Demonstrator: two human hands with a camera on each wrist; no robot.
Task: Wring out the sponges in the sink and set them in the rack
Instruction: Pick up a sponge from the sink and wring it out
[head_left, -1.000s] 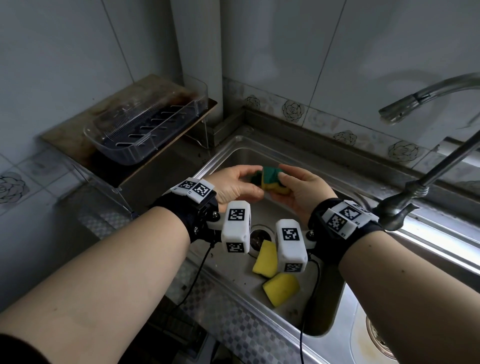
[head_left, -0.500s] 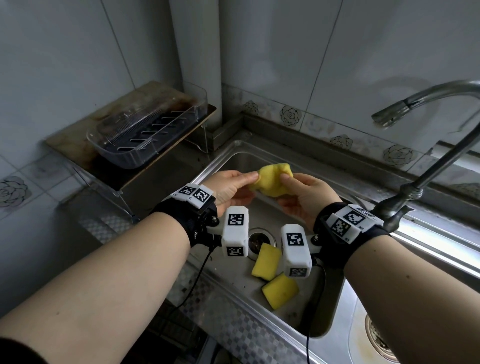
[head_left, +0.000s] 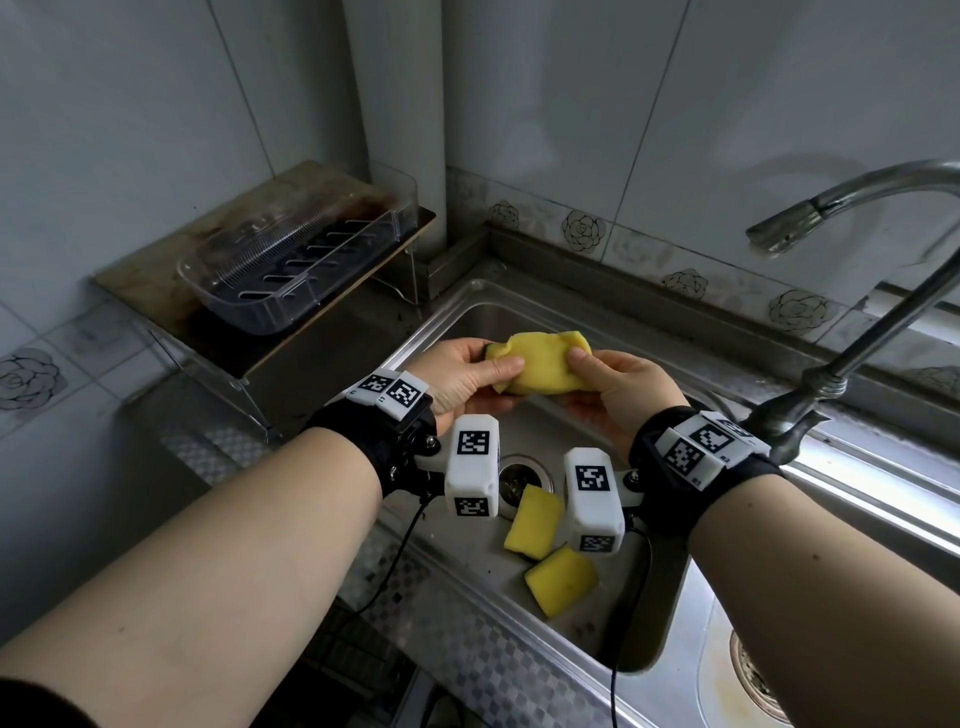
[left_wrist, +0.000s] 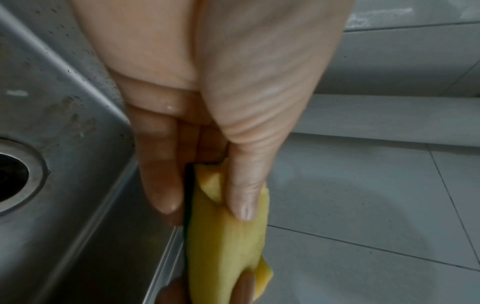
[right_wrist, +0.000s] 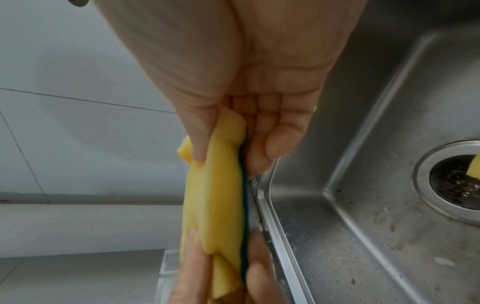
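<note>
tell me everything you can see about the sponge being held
The sponge is soft yellow foam with a thin dark green scrub layer on one face, seen as an edge line in the wrist views. It is held in the air over the sink, yellow side up, crumpled and dented. The left hand pinches one end with its thumb on top and fingers beneath; the right hand pinches the other end the same way. Nothing else touches it.
</note>
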